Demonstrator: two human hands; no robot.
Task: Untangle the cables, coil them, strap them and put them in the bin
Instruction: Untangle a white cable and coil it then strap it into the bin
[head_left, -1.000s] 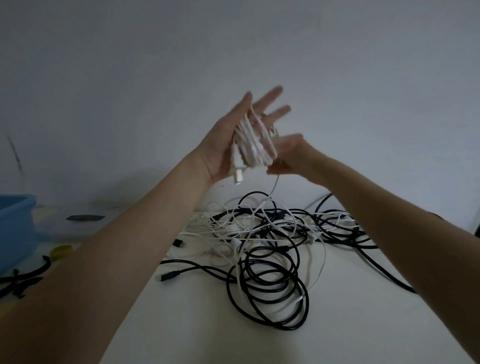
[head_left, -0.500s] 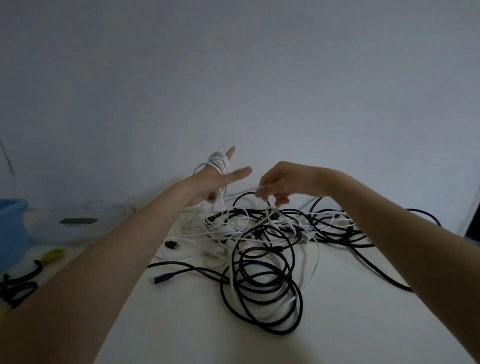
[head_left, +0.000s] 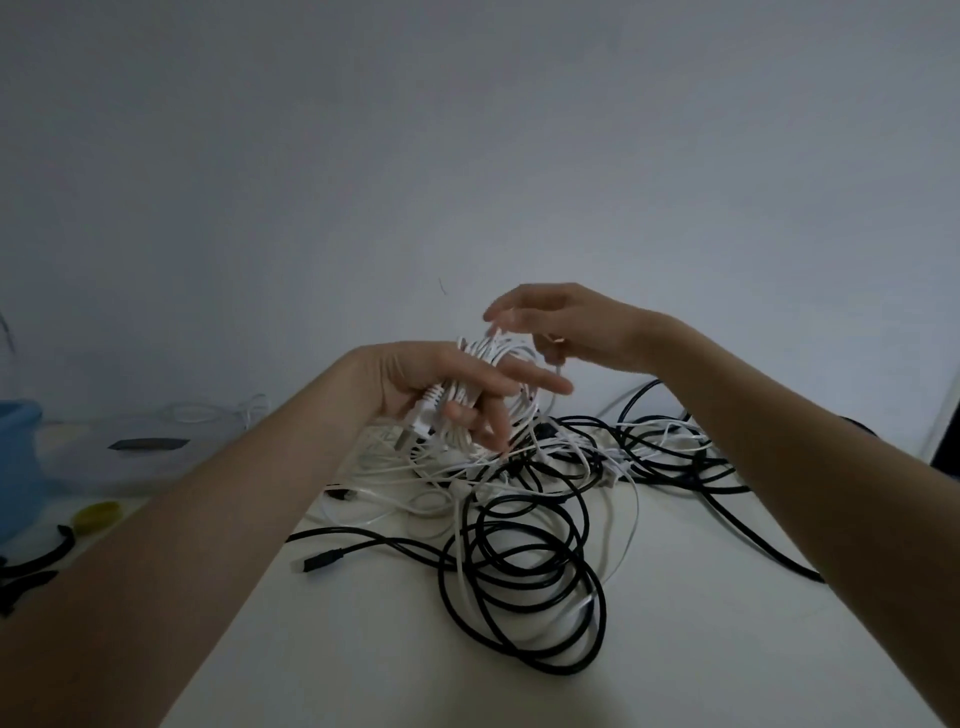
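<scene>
A white cable (head_left: 500, 354) is wound in loops around the fingers of my left hand (head_left: 436, 387), with its plug hanging below the palm. My right hand (head_left: 563, 322) hovers just right of the coil and pinches the white strand that runs off the loops. Below both hands lies a tangle of black and white cables (head_left: 524, 525) on the white table (head_left: 363, 649). The blue bin (head_left: 18, 457) sits at the far left edge.
A clear plastic box (head_left: 135, 452) with a white cable on it stands left of the tangle. A yellow roll (head_left: 97, 515) and black straps (head_left: 36, 558) lie near the bin. A grey wall rises behind the table.
My left hand turned palm-down and came nearer, with the white coil wrapped further around its fingers. My right hand rose from the tangle up to the coil.
</scene>
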